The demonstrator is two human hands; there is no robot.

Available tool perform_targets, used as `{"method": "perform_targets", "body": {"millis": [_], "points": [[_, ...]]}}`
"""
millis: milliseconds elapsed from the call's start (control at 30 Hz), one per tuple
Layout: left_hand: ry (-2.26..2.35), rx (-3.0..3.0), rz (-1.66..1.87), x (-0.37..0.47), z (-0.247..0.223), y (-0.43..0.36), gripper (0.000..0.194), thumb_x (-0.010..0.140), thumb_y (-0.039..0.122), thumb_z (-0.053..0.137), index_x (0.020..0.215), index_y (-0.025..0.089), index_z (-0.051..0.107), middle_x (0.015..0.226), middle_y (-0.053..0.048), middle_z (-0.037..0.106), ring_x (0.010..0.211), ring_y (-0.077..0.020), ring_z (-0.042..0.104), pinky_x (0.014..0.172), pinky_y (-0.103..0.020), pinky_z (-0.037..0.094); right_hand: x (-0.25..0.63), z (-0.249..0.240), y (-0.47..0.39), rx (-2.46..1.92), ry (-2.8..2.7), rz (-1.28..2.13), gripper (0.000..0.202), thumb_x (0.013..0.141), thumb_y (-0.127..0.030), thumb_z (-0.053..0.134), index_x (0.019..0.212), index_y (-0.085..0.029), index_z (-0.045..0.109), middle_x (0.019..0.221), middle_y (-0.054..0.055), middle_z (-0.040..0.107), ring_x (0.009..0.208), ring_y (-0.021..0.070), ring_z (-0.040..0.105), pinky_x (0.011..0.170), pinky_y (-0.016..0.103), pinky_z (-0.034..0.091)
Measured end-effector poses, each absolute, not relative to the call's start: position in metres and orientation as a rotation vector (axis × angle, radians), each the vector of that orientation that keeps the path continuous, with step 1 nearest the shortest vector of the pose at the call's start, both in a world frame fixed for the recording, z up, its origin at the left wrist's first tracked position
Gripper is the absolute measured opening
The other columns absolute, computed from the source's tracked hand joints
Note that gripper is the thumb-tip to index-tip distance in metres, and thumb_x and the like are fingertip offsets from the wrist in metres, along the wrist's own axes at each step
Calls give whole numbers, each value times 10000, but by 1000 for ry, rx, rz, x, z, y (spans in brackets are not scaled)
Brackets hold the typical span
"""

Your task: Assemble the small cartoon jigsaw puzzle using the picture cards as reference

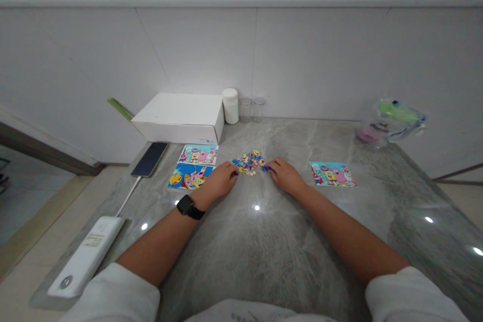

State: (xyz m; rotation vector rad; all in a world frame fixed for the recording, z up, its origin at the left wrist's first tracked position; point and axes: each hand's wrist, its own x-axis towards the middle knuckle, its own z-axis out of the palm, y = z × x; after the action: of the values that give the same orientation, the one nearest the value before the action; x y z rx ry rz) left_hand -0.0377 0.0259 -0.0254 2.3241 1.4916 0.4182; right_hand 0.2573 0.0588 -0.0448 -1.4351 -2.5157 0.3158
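A small heap of colourful jigsaw puzzle pieces (250, 162) lies on the grey marbled table, between my two hands. At the heap's left edge is my left hand (222, 179), with its fingers curled together and a dark watch on the wrist. Whatever may be between those fingertips is hidden. My right hand (286, 175) reaches the heap's right edge, its thumb and fingertips closed at a blue puzzle piece. Left of my left hand lie two picture cards, a light blue card (198, 154) and a darker blue card (188, 176). Another cartoon card (332, 174) lies right of my right hand.
A white box (177, 115), a white bottle (230, 106) and two clear jars (251, 110) stand along the wall. On the left, a phone (150, 159) is cabled to a white power bank (86, 256). A clear plastic bag (392, 123) sits at the back right.
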Motion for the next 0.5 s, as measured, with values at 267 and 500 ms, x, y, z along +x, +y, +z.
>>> {"method": "perform_targets", "body": {"millis": [267, 500], "points": [[1594, 2395, 481, -23, -25, 57, 145, 975, 241, 605, 1079, 188, 690, 1089, -109, 654, 1029, -263, 637, 960, -418, 543, 239, -37, 87, -1430, -2450, 305, 291, 1055, -214, 541, 1302, -183, 693, 1252, 125, 658, 1125, 207, 633, 1000, 301, 486], [1621, 2452, 582, -28, -31, 37, 512, 877, 466, 782, 1282, 206, 605, 1268, -129, 582, 1200, -304, 577, 1060, -473, 500, 250, -33, 67, -1404, -2541, 351, 294, 1001, -343, 670, 1249, -188, 701, 1177, 111, 677, 1062, 221, 647, 974, 324, 489]]}}
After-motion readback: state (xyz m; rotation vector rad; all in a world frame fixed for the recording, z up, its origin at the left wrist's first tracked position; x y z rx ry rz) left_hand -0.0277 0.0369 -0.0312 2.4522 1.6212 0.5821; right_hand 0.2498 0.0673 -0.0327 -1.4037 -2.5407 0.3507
